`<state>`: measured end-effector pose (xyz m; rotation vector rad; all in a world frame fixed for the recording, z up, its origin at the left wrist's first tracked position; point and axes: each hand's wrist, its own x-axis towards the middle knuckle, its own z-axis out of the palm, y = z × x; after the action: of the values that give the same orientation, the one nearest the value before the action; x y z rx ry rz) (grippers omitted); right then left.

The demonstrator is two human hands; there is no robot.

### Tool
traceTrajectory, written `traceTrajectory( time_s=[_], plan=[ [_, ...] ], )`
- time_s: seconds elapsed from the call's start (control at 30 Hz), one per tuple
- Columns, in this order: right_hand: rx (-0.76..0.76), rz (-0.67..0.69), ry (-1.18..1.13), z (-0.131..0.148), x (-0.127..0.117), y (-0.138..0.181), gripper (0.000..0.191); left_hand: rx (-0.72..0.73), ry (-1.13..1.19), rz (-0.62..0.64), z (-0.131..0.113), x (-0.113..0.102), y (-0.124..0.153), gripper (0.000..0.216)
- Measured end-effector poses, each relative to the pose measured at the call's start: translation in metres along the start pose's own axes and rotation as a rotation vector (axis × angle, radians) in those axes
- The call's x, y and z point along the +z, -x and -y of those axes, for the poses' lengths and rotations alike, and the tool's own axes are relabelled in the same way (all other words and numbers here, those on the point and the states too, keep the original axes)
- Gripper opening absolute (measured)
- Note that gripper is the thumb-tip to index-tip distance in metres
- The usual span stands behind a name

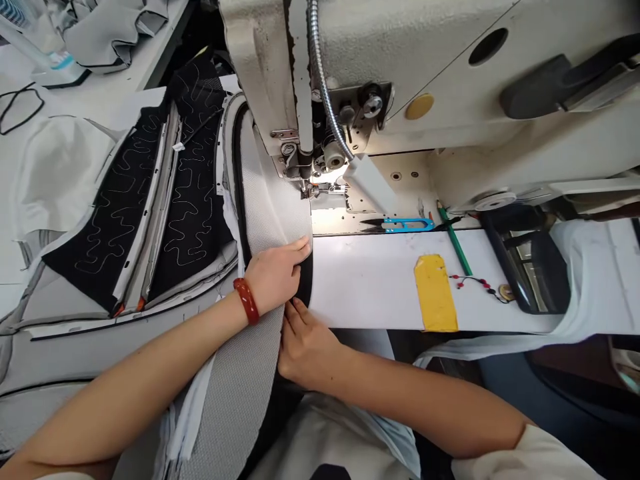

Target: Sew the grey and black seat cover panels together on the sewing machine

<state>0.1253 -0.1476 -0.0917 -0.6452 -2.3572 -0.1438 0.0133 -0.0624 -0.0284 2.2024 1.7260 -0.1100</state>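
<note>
Under the needle of a sewing machine [305, 190] lies a piece of light grey mesh fabric [240, 393], running down past the table's front edge. A black strip [305, 277] shows along its right edge. My left hand [275, 270], with a red bracelet [247, 301] at the wrist, is closed on the fabric just in front of the needle, index finger near the edge. Just below it, my right hand [310, 347] pinches the same edge and black strip from the right. The fingers under the fabric are hidden.
Black quilted panels with grey borders [190, 220] spread over the left. Blue thread snips [407, 225], a green pencil [455, 243], a yellow piece [436, 293], a beaded string [480, 283] and a dark case [525, 260] lie right. White strip [575, 293] trails off the table.
</note>
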Motion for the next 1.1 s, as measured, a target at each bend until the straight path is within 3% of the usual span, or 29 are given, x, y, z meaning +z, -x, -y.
traceTrajectory(
  time_s=[0.33,0.6,0.83,0.93,1.1],
  plan=[
    [-0.008,0.168,0.005,-0.032,0.003,-0.013,0.027,-0.015,-0.155,-0.025,0.004,-0.008,-0.031,0.051],
    [0.069,0.388,-0.076,-0.058,0.009,-0.031,0.025,0.003,-0.22,-0.082,0.012,-0.012,-0.059,0.048],
    [0.221,0.355,-0.099,-0.072,0.023,-0.035,0.028,-0.029,-0.289,-0.148,0.019,-0.017,-0.086,0.037],
    [0.153,0.308,-0.155,-0.059,0.018,-0.029,0.026,-0.015,-0.317,-0.196,0.021,-0.014,-0.091,0.037],
    [-0.238,0.273,-0.317,0.013,0.006,-0.02,0.022,0.0,-0.382,-0.167,0.021,-0.016,-0.093,0.039]
  ],
)
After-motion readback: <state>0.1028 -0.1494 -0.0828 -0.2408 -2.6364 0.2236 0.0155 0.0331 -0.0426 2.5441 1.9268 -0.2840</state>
